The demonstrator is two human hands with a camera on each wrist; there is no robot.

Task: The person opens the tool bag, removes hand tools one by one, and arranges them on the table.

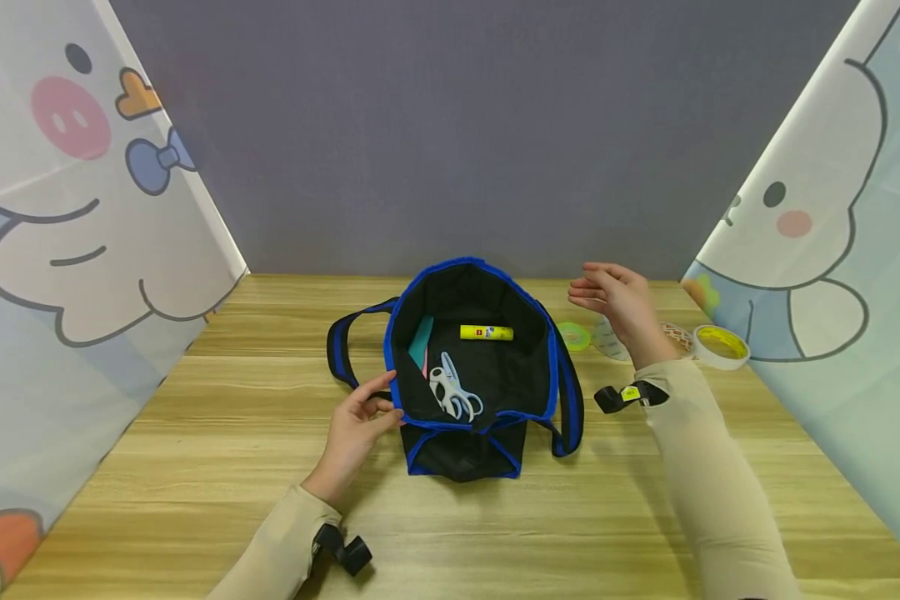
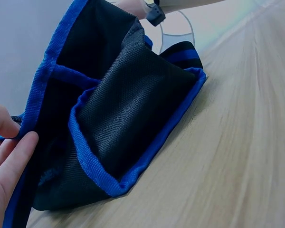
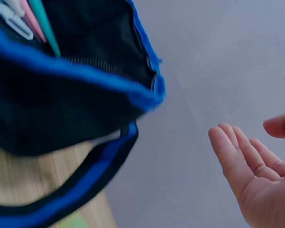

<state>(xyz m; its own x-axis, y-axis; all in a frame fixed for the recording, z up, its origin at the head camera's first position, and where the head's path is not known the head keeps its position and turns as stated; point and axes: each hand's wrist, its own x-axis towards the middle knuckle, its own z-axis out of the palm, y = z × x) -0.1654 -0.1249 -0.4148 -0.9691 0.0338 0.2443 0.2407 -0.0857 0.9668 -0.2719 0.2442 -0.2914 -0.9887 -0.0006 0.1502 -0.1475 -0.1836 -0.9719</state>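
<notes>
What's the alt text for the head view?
A person's left hand grips the blue rim of an open black bag containing scissors and a yellow tube. The empty right hand is raised near tape rolls on the wooden table.

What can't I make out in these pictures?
- Head view: the clear tape roll is partly hidden behind the right hand; print on the yellow glue stick is too small.
- Left wrist view: the black bag hides its own contents; the left edge cuts off the left hand.
- Right wrist view: the picture's edge crops the scissors.
</notes>
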